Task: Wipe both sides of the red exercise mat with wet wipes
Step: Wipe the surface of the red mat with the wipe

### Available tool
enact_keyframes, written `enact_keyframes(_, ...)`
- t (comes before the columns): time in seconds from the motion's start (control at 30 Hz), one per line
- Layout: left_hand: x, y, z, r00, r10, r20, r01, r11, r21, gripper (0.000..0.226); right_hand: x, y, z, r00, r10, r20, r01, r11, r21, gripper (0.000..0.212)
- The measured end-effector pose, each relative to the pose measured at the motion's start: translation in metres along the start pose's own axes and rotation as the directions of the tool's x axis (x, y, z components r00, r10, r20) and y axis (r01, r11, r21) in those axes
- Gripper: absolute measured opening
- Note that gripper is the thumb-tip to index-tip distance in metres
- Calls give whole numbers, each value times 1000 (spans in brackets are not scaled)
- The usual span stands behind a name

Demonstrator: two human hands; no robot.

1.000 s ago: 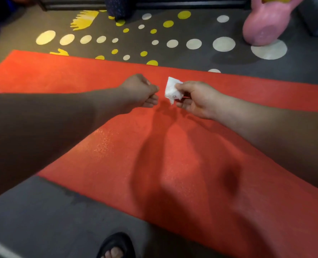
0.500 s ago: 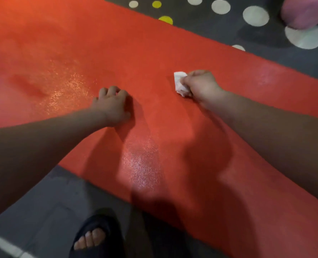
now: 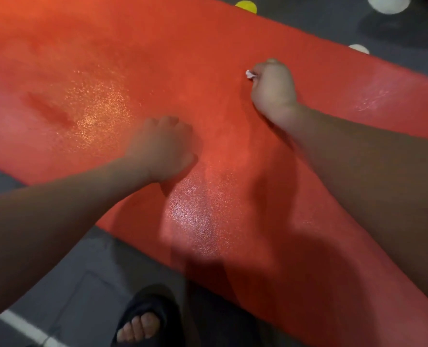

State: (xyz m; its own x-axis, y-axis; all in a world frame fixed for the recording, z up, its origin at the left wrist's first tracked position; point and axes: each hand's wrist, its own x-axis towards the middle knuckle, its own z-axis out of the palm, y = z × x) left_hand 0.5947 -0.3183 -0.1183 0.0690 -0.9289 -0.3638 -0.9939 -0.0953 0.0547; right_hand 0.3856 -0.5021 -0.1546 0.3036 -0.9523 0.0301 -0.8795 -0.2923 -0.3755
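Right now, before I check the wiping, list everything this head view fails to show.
Wet wipe: head view, only a white corner shows; the right hand gripping it hides the rest.
Left hand: head view, blurred, fingers curled under; whether it holds anything is unclear.
Red mat: both ends cut off by the frame edges; underside hidden against the floor.
Sandalled foot: cut off by the bottom edge.
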Motion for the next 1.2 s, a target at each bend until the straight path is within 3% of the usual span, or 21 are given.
enact_keyframes(0.17,4,-4,-1,1000,15,14,-14,1000,-25,65,-62,-28,5,927,-329,183,295,937,189,35)
enact_keyframes(0.33,1,-9,3,1000,26,-11,-26,1000,-11,68,-126,-54,5,724,-595,349,472,797,378,24)
enact_keyframes(0.4,-1,-8,4,1000,25,-17,-25,1000,-7,69,-104,-46,-4,800,-515,308,406,842,354,26)
enact_keyframes(0.5,-1,-9,3,1000,16,12,-16,1000,-13,70,-44,-6,-25,977,-203,66,192,970,151,29)
enact_keyframes(0.6,0,-10,0,999,25,42,-24,999,-22,71,-18,33,-37,1000,15,6,-15,1000,-21,28)
enact_keyframes(0.67,0,-10,0,999,22,44,-21,999,-25,71,-34,27,-31,997,-17,72,20,999,-42,26)
enact_keyframes(0.8,-1,-7,0,999,0,43,1,1000,-26,71,-91,-24,-16,952,-222,208,205,973,103,35)
enact_keyframes(0.97,-3,-2,2,999,-22,35,23,999,-29,70,-154,-59,-9,736,-558,384,494,830,259,18)
enact_keyframes(1.0,-2,-2,2,999,-29,39,31,999,-38,70,-147,-55,-11,739,-561,372,490,828,274,17)
enact_keyframes(1.07,-1,-1,2,999,-26,44,28,999,-41,71,-121,-33,-18,854,-458,246,401,882,248,24)
enact_keyframes(1.13,-2,-1,1,999,-25,42,26,999,-37,71,-91,2,-32,967,-253,42,246,961,127,27)
enact_keyframes(1.2,-3,0,3,999,-33,43,35,999,-40,71,-78,36,-45,997,-73,-14,73,997,-12,23)
